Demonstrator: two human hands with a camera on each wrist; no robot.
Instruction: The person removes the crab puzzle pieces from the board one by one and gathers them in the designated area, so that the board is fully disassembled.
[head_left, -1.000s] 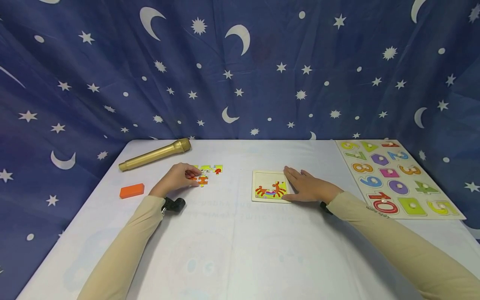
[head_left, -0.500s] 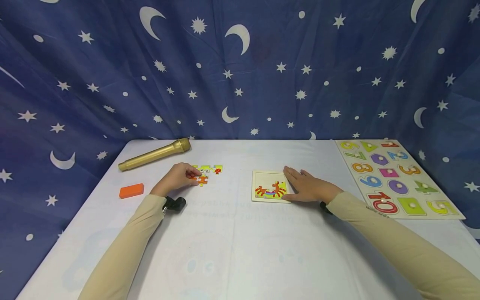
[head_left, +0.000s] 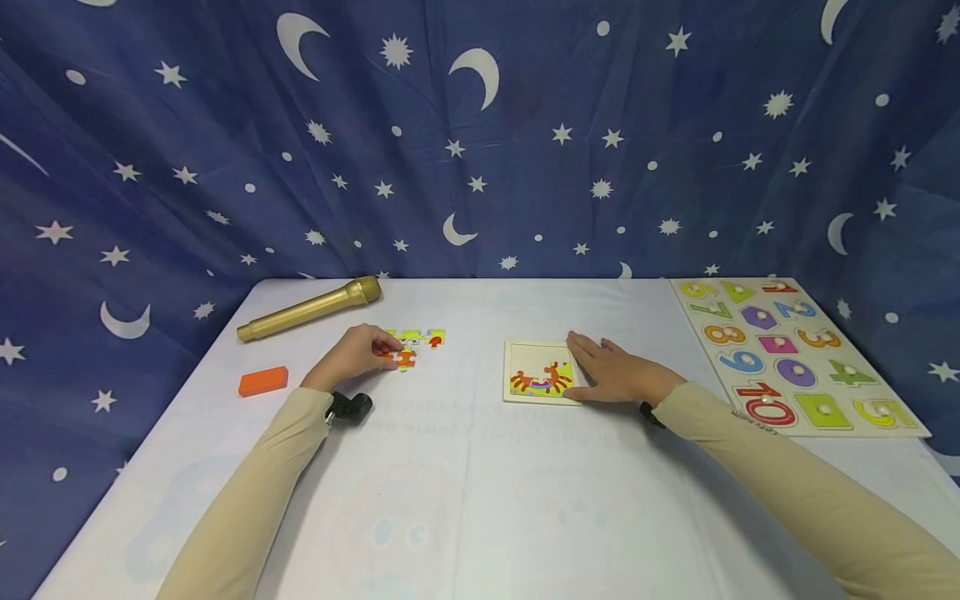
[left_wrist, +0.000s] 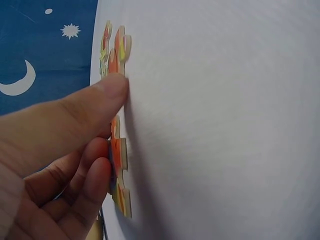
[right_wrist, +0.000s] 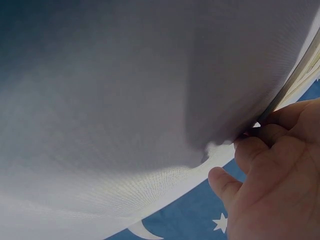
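At the left of the table, my left hand (head_left: 352, 357) pinches an orange puzzle piece with the thumb and fingertips. The left wrist view shows the thumb (left_wrist: 112, 86) on orange and yellow puzzle pieces (left_wrist: 120, 150), with the other fingers curled behind. Another orange piece (head_left: 406, 359) lies right beside these fingertips, and yellow-green pieces (head_left: 435, 337) lie just beyond. My right hand (head_left: 618, 372) rests with extended fingers along the right edge of a square wooden puzzle tray (head_left: 507, 375). Red-brown animal picture pieces (head_left: 542, 382) fill the tray's lower part; its upper part is bare.
A gold microphone (head_left: 311, 310) lies at the back left, with an orange block (head_left: 263, 381) nearer the front. At the right is a number puzzle board (head_left: 798, 358) with knobbed pieces. A blue star-and-moon curtain (head_left: 480, 142) hangs behind the table.
My left fingertips have shifted very slightly, and the orange pieces beside them sit a little closer together. The right hand and the tray have stayed in place.
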